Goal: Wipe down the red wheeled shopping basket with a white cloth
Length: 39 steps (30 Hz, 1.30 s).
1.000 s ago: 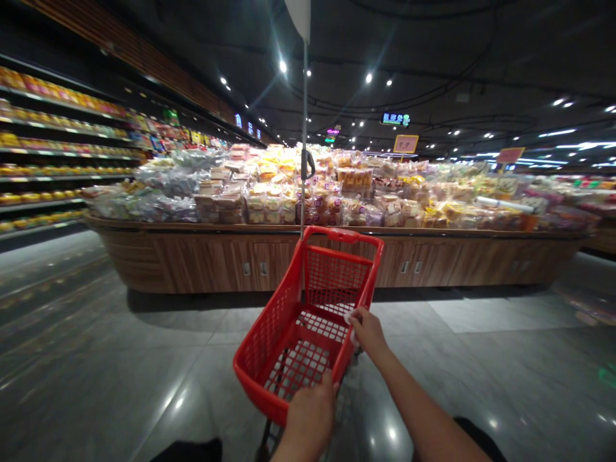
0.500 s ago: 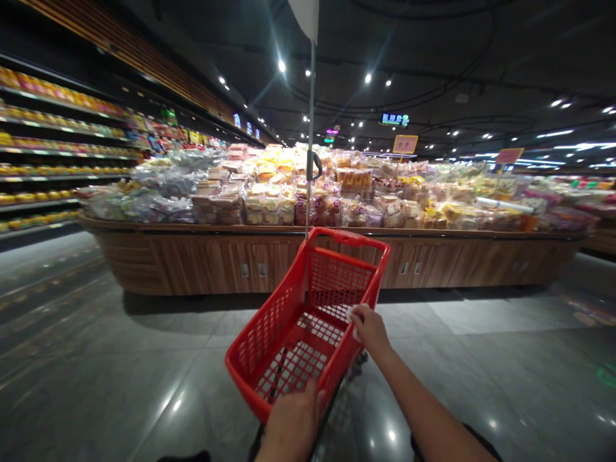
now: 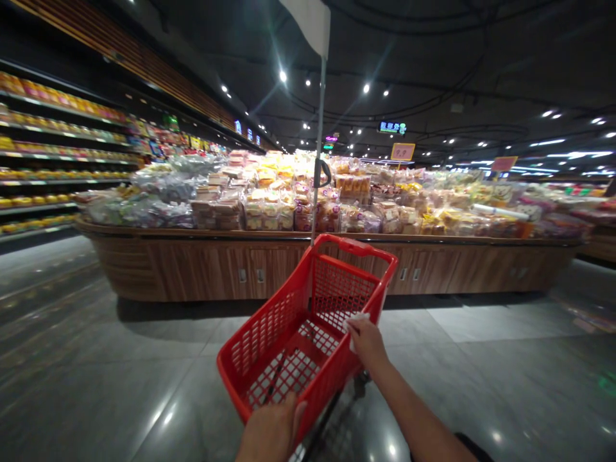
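Observation:
A red plastic shopping cart (image 3: 269,327) with a lattice basket stands before me, its handle end toward the display. My left hand (image 3: 272,427) is closed over the near rim at its lower right corner. On the right side rim lies a white cloth or tissue (image 3: 359,319), pinched in my right hand (image 3: 366,340) and touching the rim. From the cart's far left corner a thin pole (image 3: 320,115) rises with a pale flag (image 3: 310,25) at its top. The inside of the basket shows only its grid floor.
Behind the cart runs a long wooden display counter (image 3: 192,266) heaped with packaged bread (image 3: 269,208). Shelves of jars (image 3: 62,122) line the left side. Price signs (image 3: 403,152) stand above the goods. Grey tiled floor (image 3: 158,359) surrounds the cart.
The cart's near end has swung slightly left and toward me, with my left hand moving along on it. The right hand with the white cloth has shifted slightly down and nearer along the rim.

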Tool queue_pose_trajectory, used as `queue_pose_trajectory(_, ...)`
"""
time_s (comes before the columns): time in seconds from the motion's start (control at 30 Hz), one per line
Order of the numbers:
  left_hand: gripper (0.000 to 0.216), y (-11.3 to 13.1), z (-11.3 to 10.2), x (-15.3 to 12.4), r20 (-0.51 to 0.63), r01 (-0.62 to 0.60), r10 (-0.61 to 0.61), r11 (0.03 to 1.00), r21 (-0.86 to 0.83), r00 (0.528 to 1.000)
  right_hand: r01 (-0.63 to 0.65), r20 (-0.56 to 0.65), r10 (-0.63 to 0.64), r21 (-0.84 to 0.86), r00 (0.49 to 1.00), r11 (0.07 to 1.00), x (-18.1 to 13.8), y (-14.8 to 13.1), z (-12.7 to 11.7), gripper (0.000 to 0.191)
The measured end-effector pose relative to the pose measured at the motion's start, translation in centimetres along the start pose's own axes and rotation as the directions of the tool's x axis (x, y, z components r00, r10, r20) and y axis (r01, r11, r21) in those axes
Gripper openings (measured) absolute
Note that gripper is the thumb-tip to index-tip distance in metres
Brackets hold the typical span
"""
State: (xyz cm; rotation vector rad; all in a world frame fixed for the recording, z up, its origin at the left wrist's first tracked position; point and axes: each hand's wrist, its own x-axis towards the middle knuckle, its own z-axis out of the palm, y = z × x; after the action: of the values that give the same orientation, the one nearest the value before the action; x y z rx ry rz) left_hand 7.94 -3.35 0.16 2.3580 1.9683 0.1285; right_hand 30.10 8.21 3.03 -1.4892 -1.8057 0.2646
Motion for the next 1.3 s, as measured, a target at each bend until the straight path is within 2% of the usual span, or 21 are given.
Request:
queue_pose_trajectory(0.1,0.047,-0.5,-0.2,-0.2,0.008,0.002,-0.002,1.0,-0.006,1.0,0.046,0.097,-0.044,-0.021,0.994,0.999,-1.5,-0.6,1.5,0.023)
queue_pose_trajectory(0.17,0.045,-1.1,-0.3,-0.3,0.019,0.002,-0.002,1.0,-0.005,1.0,0.07,0.105,-0.068,-0.008,0.992,0.998,-1.5,-0.5,1.3,0.023)
queue_pose_trajectory(0.33,0.043,-2.7,-0.3,-0.9,0.04,0.013,-0.012,0.999,-0.031,0.999,-0.033,-0.044,0.032,-0.032,0.999,0.999,1.2,0.7,-1.9,0.026)
queue_pose_trajectory(0.4,0.043,-3.1,-0.4,-1.1,0.044,0.023,-0.022,0.999,-0.033,0.999,-0.062,-0.066,0.059,-0.056,0.996,0.997,1.4,0.4,-2.2,0.027)
queue_pose_trajectory(0.57,0.043,-4.0,-0.8,-1.5,0.048,0.019,-0.018,0.999,-0.031,0.999,0.007,0.039,-0.006,-0.015,0.999,1.0,-0.5,-1.3,-0.1,0.023)
queue_pose_trajectory(0.63,0.043,-4.4,-1.0,-1.6,0.056,0.007,-0.005,0.999,-0.036,0.998,0.026,0.069,-0.025,-0.013,0.997,1.0,-0.4,-1.2,-0.2,0.022)
queue_pose_trajectory(0.8,0.042,-5.3,-1.6,-1.9,0.087,0.004,0.002,0.998,-0.063,0.996,-0.079,-0.085,0.072,-0.075,0.994,0.994,2.5,0.3,-3.3,0.024)
queue_pose_trajectory(0.87,0.044,-5.4,-1.6,-1.8,0.094,0.011,-0.003,0.997,-0.079,0.996,-0.082,-0.091,0.075,-0.076,0.993,0.994,2.9,0.4,-3.6,0.024)
queue_pose_trajectory(0.97,0.047,-4.8,-1.6,-1.1,0.063,0.071,-0.065,0.993,-0.09,0.996,-0.053,-0.027,0.052,-0.04,0.998,0.998,2.0,-0.3,-2.5,0.022)
queue_pose_trajectory(1.1,0.047,-1.5,-2.1,1.5,0.002,0.168,-0.168,0.984,-0.058,0.986,-0.027,0.046,0.03,-0.067,0.998,0.997,-0.3,-2.4,0.2,0.021)
queue_pose_trajectory(1.2,0.048,1.3,-2.8,3.7,-0.064,0.122,-0.125,0.991,-0.049,0.99,-0.013,0.062,0.02,-0.115,0.998,0.993,-1.5,-3.8,1.5,0.02)
queue_pose_trajectory(1.3,0.05,2.6,-2.9,5.0,-0.088,0.155,-0.156,0.988,-0.018,0.984,0.019,0.084,-0.007,-0.15,0.996,0.988,-1.8,-4.5,1.8,0.02)
